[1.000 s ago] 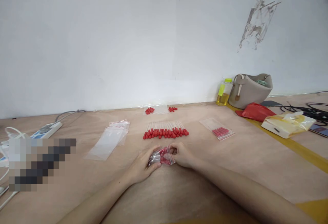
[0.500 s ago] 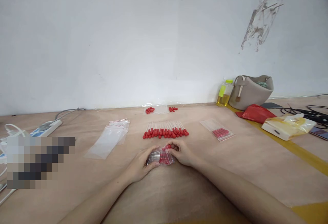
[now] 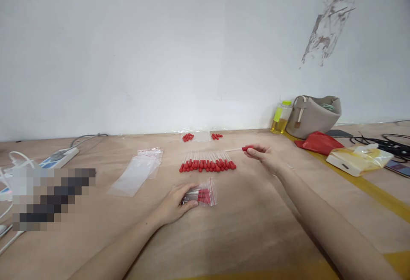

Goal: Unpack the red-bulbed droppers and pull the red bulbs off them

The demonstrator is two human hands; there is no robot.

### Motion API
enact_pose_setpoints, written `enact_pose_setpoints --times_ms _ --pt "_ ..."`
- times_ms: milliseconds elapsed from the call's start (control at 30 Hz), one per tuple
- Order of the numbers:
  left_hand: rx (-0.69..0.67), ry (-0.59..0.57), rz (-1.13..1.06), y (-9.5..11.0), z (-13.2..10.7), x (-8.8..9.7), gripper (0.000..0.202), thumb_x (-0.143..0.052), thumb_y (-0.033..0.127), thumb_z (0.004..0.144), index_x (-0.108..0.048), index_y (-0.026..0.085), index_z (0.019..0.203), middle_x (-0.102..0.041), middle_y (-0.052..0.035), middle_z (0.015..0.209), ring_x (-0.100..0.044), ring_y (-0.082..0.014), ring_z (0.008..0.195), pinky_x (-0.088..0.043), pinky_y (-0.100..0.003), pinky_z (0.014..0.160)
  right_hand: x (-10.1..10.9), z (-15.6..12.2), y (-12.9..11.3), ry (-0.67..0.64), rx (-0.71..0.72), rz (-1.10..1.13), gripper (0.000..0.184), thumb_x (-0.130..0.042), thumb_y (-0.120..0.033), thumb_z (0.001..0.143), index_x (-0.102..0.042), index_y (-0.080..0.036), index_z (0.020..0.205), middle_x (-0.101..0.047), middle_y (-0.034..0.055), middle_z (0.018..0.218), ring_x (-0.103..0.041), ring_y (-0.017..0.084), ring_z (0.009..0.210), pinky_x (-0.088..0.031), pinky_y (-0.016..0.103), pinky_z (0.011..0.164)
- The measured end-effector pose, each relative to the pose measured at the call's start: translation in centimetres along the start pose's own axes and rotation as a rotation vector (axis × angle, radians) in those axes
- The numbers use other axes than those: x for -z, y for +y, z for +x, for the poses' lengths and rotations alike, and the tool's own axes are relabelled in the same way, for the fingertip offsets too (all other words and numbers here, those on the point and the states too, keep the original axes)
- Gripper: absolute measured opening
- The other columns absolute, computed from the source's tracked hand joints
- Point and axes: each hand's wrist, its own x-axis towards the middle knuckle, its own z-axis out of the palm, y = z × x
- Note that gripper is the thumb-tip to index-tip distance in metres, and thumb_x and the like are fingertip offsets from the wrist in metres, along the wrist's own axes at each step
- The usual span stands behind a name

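Observation:
My left hand point(image 3: 174, 203) rests on the wooden surface, fingers closed on a small clear zip bag point(image 3: 201, 195) with red-bulbed droppers inside. My right hand point(image 3: 264, 157) is lifted to the right of a row of droppers point(image 3: 207, 163), pinching one dropper point(image 3: 241, 148) by its red bulb, its clear tube pointing left. The filled bag seen there before is hidden behind this hand.
A stack of empty zip bags point(image 3: 138, 172) lies to the left. More red bulbs in plastic point(image 3: 201, 136) sit by the wall. A power strip point(image 3: 59, 157) is at far left; a bottle point(image 3: 281, 116), grey bag point(image 3: 315, 114), red pouch point(image 3: 318, 142) and cables point(image 3: 389, 141) at right.
My right hand left the zip bag and moved up and right, now pinching a single dropper. My left hand stayed on the bag.

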Motion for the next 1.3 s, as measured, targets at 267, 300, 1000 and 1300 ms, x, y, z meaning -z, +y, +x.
enact_pose_setpoints --times_ms 267,300,1000,1300 --pt "-0.034 -0.003 0.012 0.0 0.1 0.1 0.042 -0.050 0.043 0.081 -0.048 0.023 0.117 -0.054 -0.0055 0.119 -0.051 -0.0212 0.106 -0.040 -0.036 0.091 -1.9 0.0 4.5 0.270 0.169 -0.370 0.032 -0.065 -0.039 0.065 -0.067 -0.015 0.085 -0.067 0.0088 0.091 -0.061 0.021 0.085 -0.048 0.036 0.081" --pt "-0.035 -0.005 0.015 0.0 0.1 0.1 0.042 -0.050 0.043 0.081 -0.047 0.023 0.117 -0.054 -0.0056 0.120 -0.050 -0.0211 0.107 -0.040 -0.036 0.091 -2.2 -0.1 4.7 0.261 0.174 -0.388 0.030 -0.065 -0.037 0.065 -0.068 -0.016 0.085 -0.067 0.0080 0.091 -0.061 0.021 0.086 -0.047 0.036 0.082" --pt "-0.032 -0.001 0.032 0.4 0.2 0.2 0.042 -0.049 0.045 0.081 -0.048 0.024 0.117 -0.054 -0.0054 0.120 -0.050 -0.0209 0.107 -0.040 -0.035 0.090 -4.2 -1.6 4.3 0.050 0.129 -0.629 0.041 -0.065 -0.042 0.065 -0.065 -0.017 0.098 -0.066 0.0066 0.092 -0.060 0.018 0.072 -0.048 0.030 0.066" --pt "-0.018 0.011 0.004 0.2 0.1 0.1 0.043 -0.050 0.046 0.080 -0.049 0.024 0.116 -0.054 -0.0058 0.119 -0.049 -0.0225 0.108 -0.039 -0.038 0.092 -3.8 -1.2 5.6 0.015 0.167 -0.614 0.044 -0.065 -0.040 0.065 -0.061 -0.017 0.103 -0.063 0.0064 0.098 -0.058 0.020 0.086 -0.047 0.033 0.074"
